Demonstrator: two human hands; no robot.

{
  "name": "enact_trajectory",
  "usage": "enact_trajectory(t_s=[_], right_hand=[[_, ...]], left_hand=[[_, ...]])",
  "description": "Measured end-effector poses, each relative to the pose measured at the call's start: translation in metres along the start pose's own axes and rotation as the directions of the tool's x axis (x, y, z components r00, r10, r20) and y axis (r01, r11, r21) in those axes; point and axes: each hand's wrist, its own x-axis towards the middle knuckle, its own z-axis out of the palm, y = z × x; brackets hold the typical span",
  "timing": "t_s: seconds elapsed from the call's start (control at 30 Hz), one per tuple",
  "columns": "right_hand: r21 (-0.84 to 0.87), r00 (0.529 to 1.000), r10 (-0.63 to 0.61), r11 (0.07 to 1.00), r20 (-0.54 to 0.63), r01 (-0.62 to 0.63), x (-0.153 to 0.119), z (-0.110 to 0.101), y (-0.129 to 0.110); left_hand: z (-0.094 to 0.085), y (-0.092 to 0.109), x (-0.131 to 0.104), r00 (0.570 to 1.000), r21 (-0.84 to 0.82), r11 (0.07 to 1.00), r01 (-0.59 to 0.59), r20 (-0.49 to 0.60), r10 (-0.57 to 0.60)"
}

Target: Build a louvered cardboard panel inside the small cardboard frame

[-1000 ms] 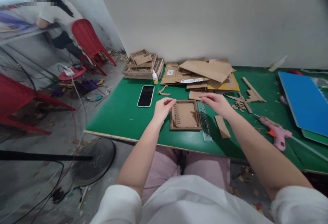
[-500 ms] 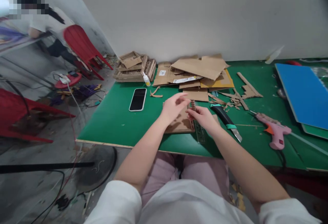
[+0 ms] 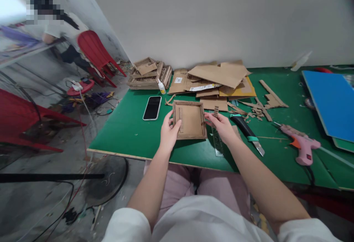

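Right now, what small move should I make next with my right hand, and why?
I'd probably bring the small notched strip in your right hand over the cardboard tray, near its right inner wall. Your left hand holds the tray's left side, and a notched row lines that side, while the middle floor looks bare.

So, a shallow cardboard tray (image 3: 193,118) here, pretty much square, open side up, with a darker raised rim around a plain tan base. A toothed strip (image 3: 181,118) is set inside along its left side. The tray's left edge is gripped by the left hand (image 3: 169,133). A small ridged piece (image 3: 216,110) is pinched in the right hand (image 3: 224,127), just beside the right rim, sticking up past the fingers.
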Motion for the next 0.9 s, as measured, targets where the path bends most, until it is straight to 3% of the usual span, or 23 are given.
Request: enact_trajectory(t_s=[0.07, 0.13, 0.17, 0.23, 0.3, 0.33, 0.43, 0.53, 0.7, 0.83, 0.9], right_hand=[[0.104, 1.000, -0.017, 0.994, -0.019, 0.019, 0.000, -0.001, -0.001], [0.222, 0.996, -0.037, 0.974, -0.079, 0.054, 0.002, -0.006, -0.002], [0.264, 0.992, -0.046, 0.961, -0.121, 0.077, 0.004, -0.010, -0.003], [0.295, 0.975, -0.068, 0.947, -0.210, 0.130, 0.006, -0.018, -0.005], [0.295, 0.954, -0.096, 0.938, -0.284, 0.182, 0.008, -0.025, -0.007], [0.295, 0.945, -0.108, 0.934, -0.310, 0.203, 0.009, -0.027, -0.008], [0.296, 0.930, -0.123, 0.926, -0.345, 0.233, 0.009, -0.031, -0.010], [0.259, 0.924, -0.132, 0.937, -0.358, 0.234, 0.009, -0.030, -0.009], [0.190, 0.926, -0.149, 0.956, -0.348, 0.225, 0.009, -0.027, -0.007], [0.178, 0.934, -0.128, 0.964, -0.335, 0.196, 0.009, -0.027, -0.009], [0.174, 0.938, -0.114, 0.968, -0.327, 0.179, 0.009, -0.027, -0.009]], left_hand=[[-0.009, 0.017, -0.005, 0.979, 0.080, 0.980, -0.181, -0.084, 0.188], [-0.017, 0.033, -0.011, 0.894, 0.335, 0.872, -0.357, -0.147, 0.422], [-0.019, 0.038, -0.014, 0.823, 0.468, 0.761, -0.449, -0.115, 0.556], [-0.019, 0.042, -0.020, 0.661, 0.613, 0.500, -0.611, 0.048, 0.748], [-0.013, 0.036, -0.026, 0.561, 0.623, 0.321, -0.714, 0.235, 0.794], [-0.009, 0.031, -0.029, 0.552, 0.614, 0.280, -0.738, 0.311, 0.774], [0.000, 0.013, -0.037, 0.585, 0.607, 0.225, -0.762, 0.498, 0.640], [0.002, 0.003, -0.041, 0.594, 0.607, 0.193, -0.771, 0.574, 0.564], [-0.006, 0.001, -0.031, 0.636, 0.673, 0.224, -0.705, 0.460, 0.619], [-0.021, 0.004, -0.014, 0.653, 0.708, 0.247, -0.661, 0.382, 0.653], [-0.030, 0.007, -0.008, 0.668, 0.745, 0.273, -0.608, 0.294, 0.684]])
